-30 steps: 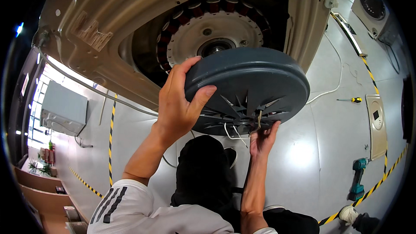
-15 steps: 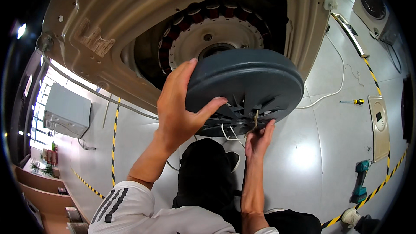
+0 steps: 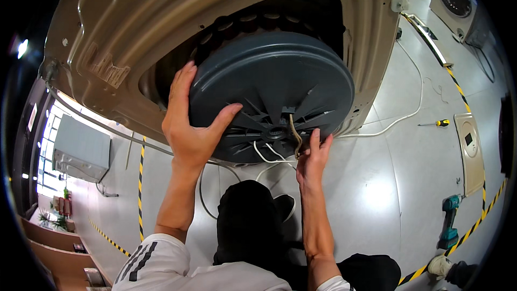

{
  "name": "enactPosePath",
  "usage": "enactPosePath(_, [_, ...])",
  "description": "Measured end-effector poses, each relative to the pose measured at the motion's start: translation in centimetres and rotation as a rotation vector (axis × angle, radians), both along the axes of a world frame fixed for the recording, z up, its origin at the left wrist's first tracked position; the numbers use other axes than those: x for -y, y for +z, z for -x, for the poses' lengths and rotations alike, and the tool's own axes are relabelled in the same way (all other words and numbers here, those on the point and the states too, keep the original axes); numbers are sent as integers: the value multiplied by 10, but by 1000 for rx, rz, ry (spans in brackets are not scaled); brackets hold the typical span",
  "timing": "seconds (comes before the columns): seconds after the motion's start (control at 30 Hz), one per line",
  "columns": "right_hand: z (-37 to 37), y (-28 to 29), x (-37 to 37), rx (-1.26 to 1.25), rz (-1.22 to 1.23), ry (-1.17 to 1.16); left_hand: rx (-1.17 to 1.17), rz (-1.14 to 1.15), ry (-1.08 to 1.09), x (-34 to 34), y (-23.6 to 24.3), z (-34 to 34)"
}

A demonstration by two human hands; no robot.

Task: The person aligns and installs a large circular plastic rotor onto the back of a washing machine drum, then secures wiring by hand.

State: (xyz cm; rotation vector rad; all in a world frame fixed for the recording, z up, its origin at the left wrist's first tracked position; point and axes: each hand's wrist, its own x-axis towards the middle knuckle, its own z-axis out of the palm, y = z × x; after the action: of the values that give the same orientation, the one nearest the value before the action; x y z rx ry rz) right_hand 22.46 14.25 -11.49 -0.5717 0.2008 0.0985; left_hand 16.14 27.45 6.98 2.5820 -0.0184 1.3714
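Dark grey plastic makes up the broad disc [image 3: 269, 81] in the head view, which stands tilted in front of the opening of a beige metal housing [image 3: 371, 37]. Above its upper rim, an arc of coils [image 3: 247, 20] shows inside the opening; whether disc and coils touch cannot be told.

The left hand [image 3: 186, 132] has its grip clasped on the disc's left edge, fingers over the rim and thumb laid on the ribbed face. The right hand [image 3: 314, 161] is at the lower right edge, fingertips up against the disc; whether that grip is closed around anything cannot be made out. Just beside it a tan cord [image 3: 294, 129] hangs across the ribs near the hub [image 3: 277, 133], and white wires [image 3: 259, 153] loop below.

A grey hose [image 3: 86, 112] bends along the housing's left side. To the right, a white cable [image 3: 412, 109] curves over the pale floor [image 3: 361, 226]. Farther right lie a yellow and black screwdriver [image 3: 442, 123], a beige panel [image 3: 468, 156] and a teal power drill [image 3: 449, 221], the drill near black and yellow striped tape [image 3: 473, 234]. Another person's shoe [image 3: 440, 265] shows by the tape. Well apart on the left stands a grey box-shaped appliance [image 3: 81, 140].
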Motion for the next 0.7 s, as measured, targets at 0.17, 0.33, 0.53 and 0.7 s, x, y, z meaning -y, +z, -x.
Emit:
enactPosePath(0.17, [-5,-4,-7,26,-15,28,38,3,-37,-6,-2,-4])
enactPosePath(0.33, [-7,-8,-12,28,-23,27,40,-41,-10,-7,0,-5])
enactPosePath(0.53, [-4,-5,-10,41,48,16,15,88,25,0,3,2])
enactPosePath(0.7, [4,-7,-11,39,-37,75,-21,-4,156,17,7,16])
